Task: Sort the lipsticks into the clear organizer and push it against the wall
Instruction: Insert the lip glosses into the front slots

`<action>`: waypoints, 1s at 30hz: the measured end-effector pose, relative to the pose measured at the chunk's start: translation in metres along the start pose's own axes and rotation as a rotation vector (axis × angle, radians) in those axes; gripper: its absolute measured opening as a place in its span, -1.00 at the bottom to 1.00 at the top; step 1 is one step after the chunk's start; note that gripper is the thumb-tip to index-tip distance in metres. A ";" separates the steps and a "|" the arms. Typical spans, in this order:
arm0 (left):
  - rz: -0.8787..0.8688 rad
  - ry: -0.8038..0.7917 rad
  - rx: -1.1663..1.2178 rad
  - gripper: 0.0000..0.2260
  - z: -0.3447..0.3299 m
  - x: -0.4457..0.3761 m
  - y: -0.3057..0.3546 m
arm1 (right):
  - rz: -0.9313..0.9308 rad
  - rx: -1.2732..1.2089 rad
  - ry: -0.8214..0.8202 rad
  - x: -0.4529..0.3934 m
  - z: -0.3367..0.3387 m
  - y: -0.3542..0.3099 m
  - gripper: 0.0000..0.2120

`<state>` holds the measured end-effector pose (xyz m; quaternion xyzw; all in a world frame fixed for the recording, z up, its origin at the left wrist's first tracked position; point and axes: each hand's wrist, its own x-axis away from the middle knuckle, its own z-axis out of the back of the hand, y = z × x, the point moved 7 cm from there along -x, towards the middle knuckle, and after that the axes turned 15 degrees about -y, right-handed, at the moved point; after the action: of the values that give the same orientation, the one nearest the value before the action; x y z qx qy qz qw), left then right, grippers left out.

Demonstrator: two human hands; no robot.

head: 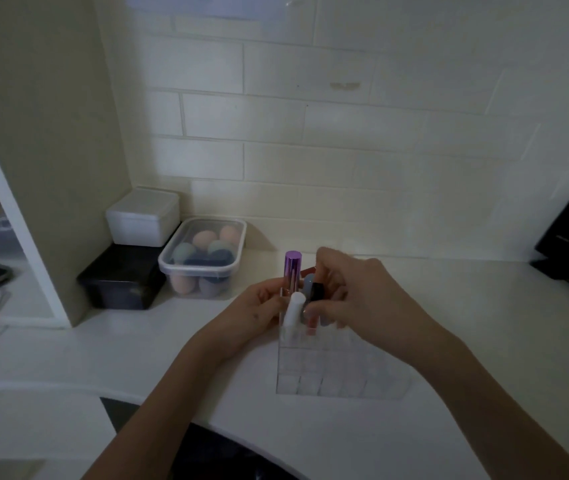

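We see the clear organizer point(331, 368) standing on the white counter point(310, 441), its grid of compartments mostly unfilled toward the near side. At its far edge stand a purple lipstick point(292, 271), a white tube point(293, 311), a grey one point(308, 285) and a black-capped one point(317, 292). Our left hand point(258, 313) is curled against the organizer's far left corner, fingers closed on the purple lipstick. Our right hand point(362, 292) bends over the far row, fingertips gathered around the black-capped one; we cannot tell how firmly it pinches. Bare counter lies between the organizer and the brick wall point(345, 150) behind it. To the left sit a lidded tub of makeup sponges point(203, 258) and a white box point(142, 220) stacked on a black box point(120, 282).
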<state>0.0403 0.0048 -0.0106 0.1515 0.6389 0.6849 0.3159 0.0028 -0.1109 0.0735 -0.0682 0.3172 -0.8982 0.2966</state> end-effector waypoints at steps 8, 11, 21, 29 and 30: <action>-0.002 -0.075 0.141 -0.69 -0.002 0.002 -0.006 | -0.062 0.041 0.062 0.000 -0.013 0.017 -0.65; -0.019 -0.104 0.154 -0.56 -0.004 0.002 -0.006 | -0.063 0.068 0.052 0.002 -0.013 0.015 -0.71; -0.013 -0.115 0.205 -0.50 -0.007 0.003 -0.002 | 0.039 -0.268 0.308 0.020 0.046 0.019 -0.82; 0.014 -0.256 0.147 -0.29 -0.016 0.002 0.003 | -0.049 -0.143 0.322 0.003 0.062 0.138 -0.73; 0.014 -0.236 0.147 -0.30 -0.015 0.002 0.003 | -0.051 -0.081 0.207 -0.004 0.048 0.139 -0.72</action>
<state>0.0292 -0.0057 -0.0101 0.2582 0.6447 0.6160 0.3719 0.0885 -0.2204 0.0270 0.0049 0.3804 -0.8942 0.2360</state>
